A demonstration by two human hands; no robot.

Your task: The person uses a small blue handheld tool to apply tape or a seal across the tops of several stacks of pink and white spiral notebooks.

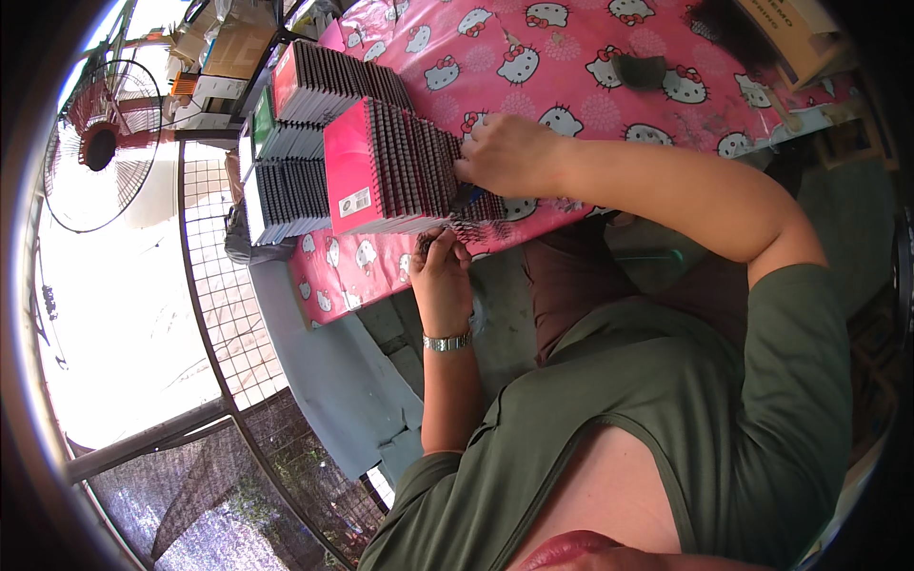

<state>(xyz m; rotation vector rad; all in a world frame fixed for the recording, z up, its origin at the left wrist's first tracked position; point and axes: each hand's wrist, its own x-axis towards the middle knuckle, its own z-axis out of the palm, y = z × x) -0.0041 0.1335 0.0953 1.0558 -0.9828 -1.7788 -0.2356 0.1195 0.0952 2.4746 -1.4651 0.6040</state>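
A tall pile of spiral notebooks (352, 167) with a pink cover stands near the table's left end, its dark wire coils facing right. My right hand (509, 157) reaches across to the pile's right end, fingers curled in against the coils; their tips and anything between them are hidden. Just below the pile's near edge, my left hand (441, 257) is closed, a metal watch (447, 342) on its wrist. Something small and dark pokes out by its fingers, too small to name. Loose-looking dark coils (481, 214) lie between the two hands.
More notebook piles, one red-covered (295, 86) and one green-covered (271, 133), stand behind and left. A pink cartoon-cat cloth (514, 67) covers the table. A dark object (640, 71) and a cardboard box (785, 38) lie farther right. A fan (100, 145) stands far left.
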